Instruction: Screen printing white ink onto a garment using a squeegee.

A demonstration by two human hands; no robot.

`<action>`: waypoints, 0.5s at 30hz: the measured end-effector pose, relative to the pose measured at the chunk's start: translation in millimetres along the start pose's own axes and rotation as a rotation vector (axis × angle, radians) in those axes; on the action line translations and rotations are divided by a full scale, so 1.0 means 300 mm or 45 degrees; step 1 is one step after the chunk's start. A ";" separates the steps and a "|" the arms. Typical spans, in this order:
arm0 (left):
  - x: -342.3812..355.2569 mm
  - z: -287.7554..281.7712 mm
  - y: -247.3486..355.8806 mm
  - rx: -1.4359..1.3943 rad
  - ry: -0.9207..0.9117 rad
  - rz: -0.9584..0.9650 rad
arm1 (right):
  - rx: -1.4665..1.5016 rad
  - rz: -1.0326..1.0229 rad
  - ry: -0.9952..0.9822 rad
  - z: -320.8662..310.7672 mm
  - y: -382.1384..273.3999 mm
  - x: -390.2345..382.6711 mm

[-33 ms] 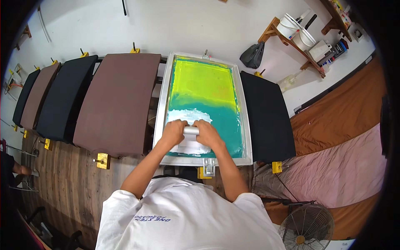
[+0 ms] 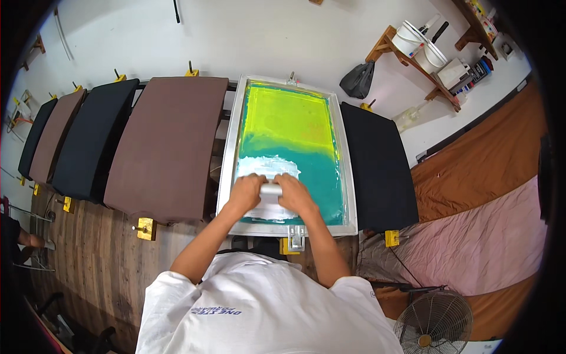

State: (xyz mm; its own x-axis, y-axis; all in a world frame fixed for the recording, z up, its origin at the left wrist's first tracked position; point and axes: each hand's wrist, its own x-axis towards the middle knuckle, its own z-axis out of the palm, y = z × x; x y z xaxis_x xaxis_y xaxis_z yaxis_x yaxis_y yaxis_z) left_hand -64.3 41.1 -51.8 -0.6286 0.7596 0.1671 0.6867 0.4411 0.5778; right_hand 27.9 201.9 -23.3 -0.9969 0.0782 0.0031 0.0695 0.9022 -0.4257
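Our L hand (image 2: 247, 192) and R hand (image 2: 296, 193) grip the squeegee (image 2: 271, 189) on the silkscreen (image 2: 349, 183), ctr of view; prob. a stroke thru white ink (image 2: 268, 165); next move likely needs even pressure.

There are two hands (image 2: 247, 193), one squeegee (image 2: 271, 189) and one printing frame (image 2: 349, 177). Three black boards (image 2: 380, 168) and two brown boards (image 2: 165, 141) show, with six yellow blocks (image 2: 147, 229) along the lower side, two white tubs (image 2: 408, 39), two wooden shelves (image 2: 383, 45), one black bag (image 2: 356, 81) and one fan (image 2: 433, 321).
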 end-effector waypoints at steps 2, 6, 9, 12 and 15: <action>-0.088 0.032 0.034 0.018 0.031 0.018 | -0.002 -0.004 0.031 0.039 -0.015 -0.081; -0.241 0.006 0.117 0.000 -0.018 0.079 | -0.002 0.081 -0.105 0.020 -0.109 -0.228; -0.192 -0.043 0.140 0.001 -0.222 0.023 | 0.025 0.106 -0.183 -0.031 -0.103 -0.202; -0.071 -0.071 0.092 0.055 -0.201 0.047 | 0.006 0.099 -0.104 -0.045 -0.060 -0.083; 0.048 -0.030 -0.004 0.042 -0.063 0.092 | -0.024 0.102 -0.067 -0.038 -0.013 0.028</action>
State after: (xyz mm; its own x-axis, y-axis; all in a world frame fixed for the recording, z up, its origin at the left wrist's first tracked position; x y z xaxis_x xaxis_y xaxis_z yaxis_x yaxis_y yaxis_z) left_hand -77.5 47.1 -43.0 -0.5587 0.8123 0.1672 0.7418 0.3993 0.5388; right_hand 19.7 203.8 -11.4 -0.9887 0.1283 -0.0782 0.1491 0.9019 -0.4055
